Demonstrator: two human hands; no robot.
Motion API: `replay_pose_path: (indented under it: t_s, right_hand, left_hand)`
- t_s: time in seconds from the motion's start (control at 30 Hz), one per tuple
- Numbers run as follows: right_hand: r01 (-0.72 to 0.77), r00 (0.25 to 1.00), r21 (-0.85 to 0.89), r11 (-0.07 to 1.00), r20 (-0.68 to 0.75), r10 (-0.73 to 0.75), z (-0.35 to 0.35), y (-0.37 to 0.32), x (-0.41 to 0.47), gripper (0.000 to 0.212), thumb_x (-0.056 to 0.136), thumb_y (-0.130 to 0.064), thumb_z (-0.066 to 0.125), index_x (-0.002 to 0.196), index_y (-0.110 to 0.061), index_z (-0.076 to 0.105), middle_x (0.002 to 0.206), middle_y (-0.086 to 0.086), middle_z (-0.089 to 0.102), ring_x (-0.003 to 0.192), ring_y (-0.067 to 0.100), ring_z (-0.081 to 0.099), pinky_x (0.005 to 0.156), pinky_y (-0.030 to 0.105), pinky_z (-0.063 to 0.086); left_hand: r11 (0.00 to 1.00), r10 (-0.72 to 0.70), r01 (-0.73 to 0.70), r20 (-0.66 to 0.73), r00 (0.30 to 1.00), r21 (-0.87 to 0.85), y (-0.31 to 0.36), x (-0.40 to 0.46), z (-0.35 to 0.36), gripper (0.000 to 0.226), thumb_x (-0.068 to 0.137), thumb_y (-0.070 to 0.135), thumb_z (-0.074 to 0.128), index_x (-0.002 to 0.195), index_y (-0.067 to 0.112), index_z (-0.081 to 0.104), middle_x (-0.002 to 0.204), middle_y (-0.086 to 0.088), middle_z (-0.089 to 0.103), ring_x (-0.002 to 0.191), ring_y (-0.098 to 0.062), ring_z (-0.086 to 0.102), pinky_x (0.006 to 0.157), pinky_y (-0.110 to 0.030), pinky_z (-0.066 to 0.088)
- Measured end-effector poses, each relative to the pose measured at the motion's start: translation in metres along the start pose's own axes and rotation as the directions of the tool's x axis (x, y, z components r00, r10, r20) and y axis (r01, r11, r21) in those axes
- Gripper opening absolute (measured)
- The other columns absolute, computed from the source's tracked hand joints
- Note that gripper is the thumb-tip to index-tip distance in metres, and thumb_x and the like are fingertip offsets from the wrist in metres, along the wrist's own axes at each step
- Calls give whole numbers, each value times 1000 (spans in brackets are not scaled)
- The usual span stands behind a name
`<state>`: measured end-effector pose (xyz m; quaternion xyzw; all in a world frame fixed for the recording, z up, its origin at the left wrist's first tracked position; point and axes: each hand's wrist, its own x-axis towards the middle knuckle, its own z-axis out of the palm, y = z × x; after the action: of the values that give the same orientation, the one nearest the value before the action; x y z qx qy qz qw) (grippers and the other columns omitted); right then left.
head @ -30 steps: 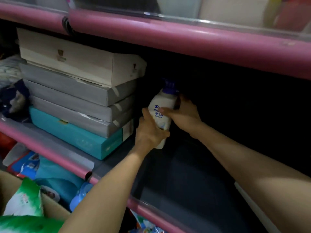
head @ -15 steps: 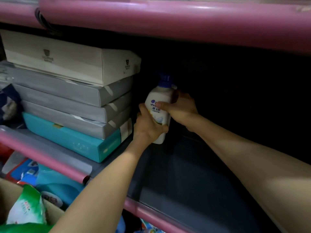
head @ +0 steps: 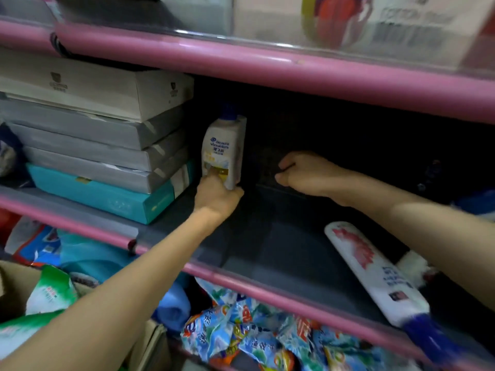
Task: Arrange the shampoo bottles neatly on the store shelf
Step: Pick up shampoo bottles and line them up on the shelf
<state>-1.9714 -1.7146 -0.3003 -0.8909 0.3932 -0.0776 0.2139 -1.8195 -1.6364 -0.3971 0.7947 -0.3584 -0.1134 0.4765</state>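
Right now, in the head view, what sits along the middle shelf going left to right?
Stack of boxes → upright shampoo bottle, gripped at its base by the left hand → right hand, curled and holding nothing → white bottle lying on its side near the front edge.

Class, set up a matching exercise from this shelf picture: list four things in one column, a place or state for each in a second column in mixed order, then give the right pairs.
Column 1
1. upright shampoo bottle
2. lying shampoo bottle
3. teal box
4. right hand

Column 2
A. at the bottom of the stack of boxes
B. holds nothing, fingers curled
C. flat on the shelf, blue cap towards the front edge
D. gripped at its base by the left hand

Pairs: 1-D, 2-C, 3-A, 4-B
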Motion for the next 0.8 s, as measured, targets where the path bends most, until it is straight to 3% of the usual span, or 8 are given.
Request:
replay_pose_path:
  t_s: [0.07,0.17,0.23,0.33,0.5,0.67,0.73,0.8]
  right_hand:
    - [-40,998,-73,997,40,43,-9,20,-33,39,94,-30,52,131,-18,51,133,5,55,118,22,53,95,26,42]
    - [-102,992,-212,972,53,116,-7,53,-73,39,97,-36,46,130,-15,50,131,11,55,117,27,54,91,28,42]
    - [-148,981,-262,954,83,175,5,73,-92,43,97,-36,44,134,-14,43,135,14,49,119,30,52,86,27,40]
    - [-176,957,-318,932,167,237,26,93,-113,59,95,-31,48,146,-12,25,148,18,31,129,32,41,98,32,39]
    - [-196,953,-477,857,111,281,44,107,-129,85,86,-35,57,149,-19,3,147,24,22,128,41,38,101,44,39]
    - [-93,976,-649,755,89,197,55,107,-130,71,94,-38,46,150,-34,3,143,31,24,123,43,42,100,46,41]
    - [-87,982,-572,816,91,168,50,105,-127,67,93,-35,47,149,-39,11,138,23,35,120,38,46,96,41,42]
    - [-110,983,-359,927,96,154,35,100,-125,64,89,-32,51,146,-40,23,136,14,45,118,33,51,93,35,43]
  left_hand:
    - [1000,6,-6,36,999,21,23,-30,7,46,86,25,61,128,12,49,115,0,57,106,-26,56,78,-25,42]
    - [989,139,-147,250,958,14,56,-78,23,46,86,23,61,130,16,52,124,-2,61,110,-20,58,86,-23,45]
    - [962,233,-271,426,874,30,71,-111,39,45,84,22,63,128,17,55,126,-5,61,113,-21,58,92,-26,47]
    - [912,273,-403,623,733,75,84,-150,64,33,82,15,59,115,13,57,112,-12,66,103,-29,61,76,-30,49]
    - [935,166,-332,670,724,127,82,-190,87,43,82,7,51,124,6,42,113,-17,60,97,-34,60,67,-31,44]
    - [873,196,-440,674,712,211,74,-199,88,34,84,12,53,116,3,46,112,-19,59,106,-36,53,95,-37,39]
    - [853,219,-471,665,714,225,71,-200,86,39,84,13,54,121,4,43,115,-17,57,110,-35,50,104,-37,30]
    - [882,247,-444,648,720,157,68,-201,82,62,82,13,59,136,9,29,120,-14,53,111,-33,50,98,-39,37]
